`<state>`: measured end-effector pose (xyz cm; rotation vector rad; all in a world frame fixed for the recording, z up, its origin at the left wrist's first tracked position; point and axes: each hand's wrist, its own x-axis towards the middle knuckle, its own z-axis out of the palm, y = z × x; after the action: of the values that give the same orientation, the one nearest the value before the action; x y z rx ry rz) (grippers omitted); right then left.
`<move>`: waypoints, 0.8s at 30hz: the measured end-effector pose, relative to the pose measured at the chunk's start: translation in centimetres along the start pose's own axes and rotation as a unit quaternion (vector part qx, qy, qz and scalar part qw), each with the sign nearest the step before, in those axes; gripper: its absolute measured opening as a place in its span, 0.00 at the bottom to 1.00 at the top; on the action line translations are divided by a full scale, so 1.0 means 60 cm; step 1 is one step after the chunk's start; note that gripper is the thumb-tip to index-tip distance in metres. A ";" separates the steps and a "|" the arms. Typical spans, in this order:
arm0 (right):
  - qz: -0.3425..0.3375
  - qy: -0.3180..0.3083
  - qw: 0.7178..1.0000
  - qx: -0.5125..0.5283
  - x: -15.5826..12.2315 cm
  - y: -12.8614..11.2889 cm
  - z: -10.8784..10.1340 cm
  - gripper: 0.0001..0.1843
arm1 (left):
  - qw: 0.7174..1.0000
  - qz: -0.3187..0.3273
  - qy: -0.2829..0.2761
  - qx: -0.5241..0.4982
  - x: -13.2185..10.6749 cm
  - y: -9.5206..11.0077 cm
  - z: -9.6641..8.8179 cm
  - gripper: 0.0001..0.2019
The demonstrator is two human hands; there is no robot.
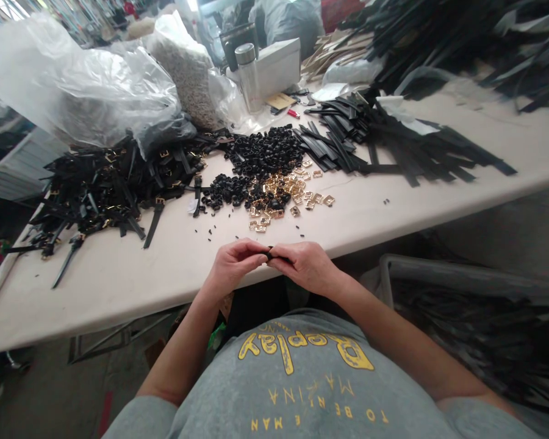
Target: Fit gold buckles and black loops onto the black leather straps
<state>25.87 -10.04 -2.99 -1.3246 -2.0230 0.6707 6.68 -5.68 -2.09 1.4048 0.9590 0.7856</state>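
Observation:
My left hand [234, 263] and my right hand [304, 263] meet at the near edge of the table [119, 280], fingers pinched together on a small black piece [271, 253] held between them. Most of that piece is hidden by my fingers. Just beyond my hands lies a heap of small black loops [260, 158] and a scatter of gold buckles [293, 192]. A pile of black straps with buckles fitted [105, 189] lies to the left. Plain black straps [370, 146] lie to the right.
Large clear plastic bags [86, 79] stand at the back left, with a metal flask [247, 76] and a white box [279, 64] behind the loops. A grey crate of black straps [476, 329] sits on the floor at my right. More straps [462, 36] pile up far right.

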 end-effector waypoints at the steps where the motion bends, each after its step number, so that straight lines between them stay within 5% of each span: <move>1: 0.009 0.012 0.999 0.037 -0.001 0.001 0.000 0.07 | 0.999 -0.008 0.024 -0.033 0.002 -0.005 -0.003 0.07; 7: 0.057 0.009 0.951 0.304 -0.015 0.009 -0.006 0.24 | 0.944 -0.056 0.195 -0.258 0.026 -0.032 -0.035 0.07; 12: 0.089 -0.013 0.923 0.375 -0.031 0.005 0.014 0.16 | 0.909 -0.090 0.219 -0.343 0.038 -0.048 -0.028 0.04; 18: 0.103 0.019 0.887 0.449 -0.048 0.012 0.032 0.27 | 0.869 -0.107 0.240 -0.419 0.036 -0.050 -0.006 0.02; 24: 0.121 0.039 0.887 0.444 -0.049 0.011 0.035 0.15 | 0.861 -0.121 0.218 -0.443 0.035 -0.051 -0.001 0.03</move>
<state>25.64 -12.66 -5.51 -0.9918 -1.1961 1.4123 7.24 -3.92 -5.31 0.2951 0.8988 1.1759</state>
